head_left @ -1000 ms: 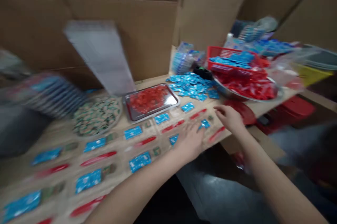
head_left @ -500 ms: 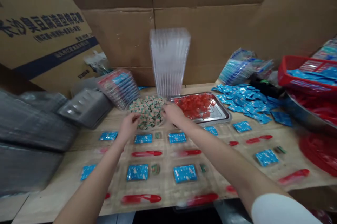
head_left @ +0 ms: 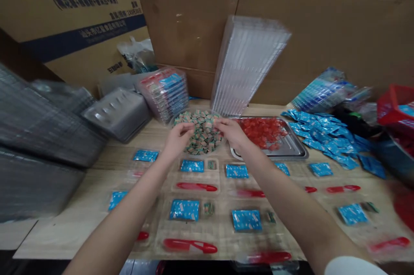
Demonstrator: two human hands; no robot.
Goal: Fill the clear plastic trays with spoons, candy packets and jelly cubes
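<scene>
A round clear container heaped with small tan-and-green packets (head_left: 202,137) stands at the back middle of the table. Over its left side is my left hand (head_left: 179,137), thumb and fingers brought together in a pinch. My right hand (head_left: 232,132) pinches at the heap's right edge. Whatever either hand's fingertips hold is too small and blurred to name. In front lie clear plastic trays with blue sachets (head_left: 184,209), red plastic pieces (head_left: 190,245) and, in some compartments, a small packet (head_left: 208,209). My forearms cover parts of several trays.
Right of the heap is a metal tray (head_left: 296,151) with red pieces (head_left: 261,132). Beyond lie a pile of blue sachets (head_left: 326,130) and a red basket (head_left: 393,109). Stacked clear trays (head_left: 247,66) rise behind; filled packs (head_left: 164,92) and grey trays (head_left: 116,113) stand left.
The view has turned left and tilted down, so the table's things sit further right. Both hands stay at the packet heap, with the left fingers now over its left part.
</scene>
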